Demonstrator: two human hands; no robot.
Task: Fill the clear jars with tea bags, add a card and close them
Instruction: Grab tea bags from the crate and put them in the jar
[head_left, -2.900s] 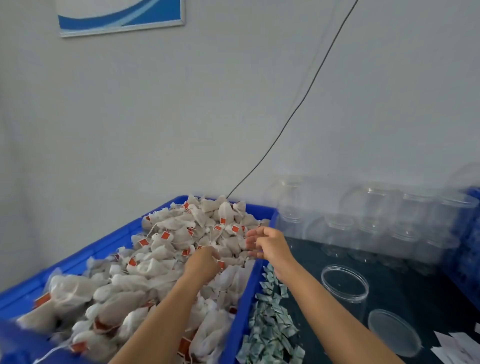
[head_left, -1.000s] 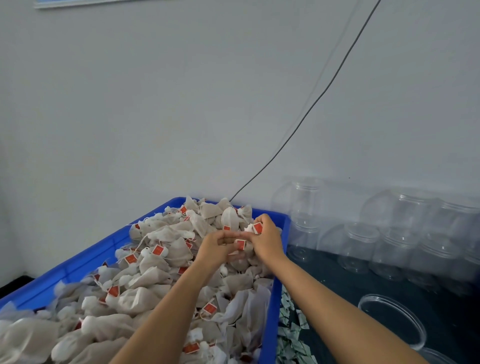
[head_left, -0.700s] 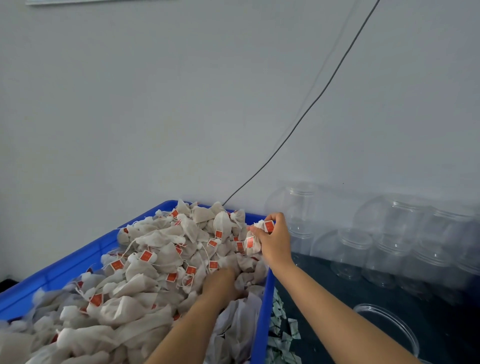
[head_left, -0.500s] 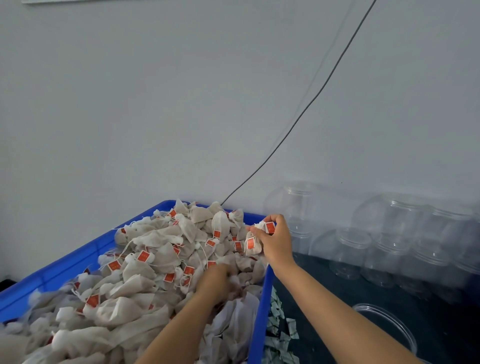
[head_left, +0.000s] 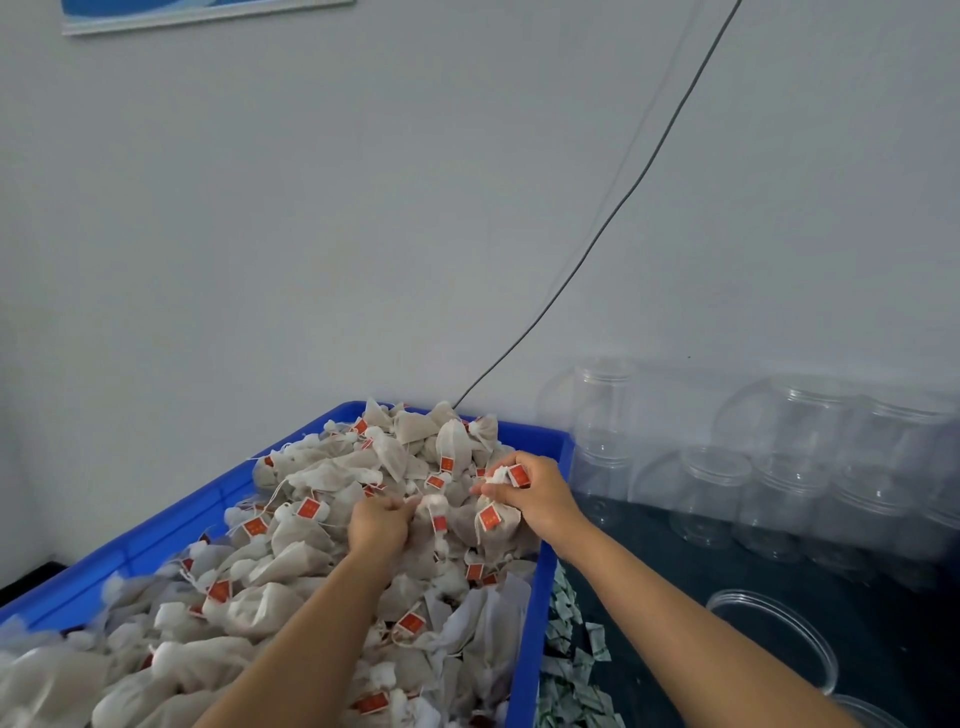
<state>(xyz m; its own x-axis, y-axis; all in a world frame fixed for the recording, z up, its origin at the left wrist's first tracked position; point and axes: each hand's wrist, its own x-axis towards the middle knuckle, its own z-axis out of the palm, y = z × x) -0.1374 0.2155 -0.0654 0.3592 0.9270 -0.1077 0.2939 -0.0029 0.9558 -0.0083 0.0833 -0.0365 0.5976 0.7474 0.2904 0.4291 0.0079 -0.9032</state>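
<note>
While my hands work over the blue crate (head_left: 130, 558), heaped with tea bags (head_left: 291, 561) at far left, strings and red tags lie tangled, so one lift may drag extra bags over the rim. My left hand (head_left: 376, 525) pinches a white bag top; my right hand (head_left: 535, 493) curls round a small bunch of bags by their necks, and a loose grip could drop them among the green sachets (head_left: 571, 670) just beside the crate. Farther right, the open clear jar (head_left: 774, 639) waits unfilled on the dark surface (head_left: 675, 566), before the stacked jars (head_left: 779, 467).
</note>
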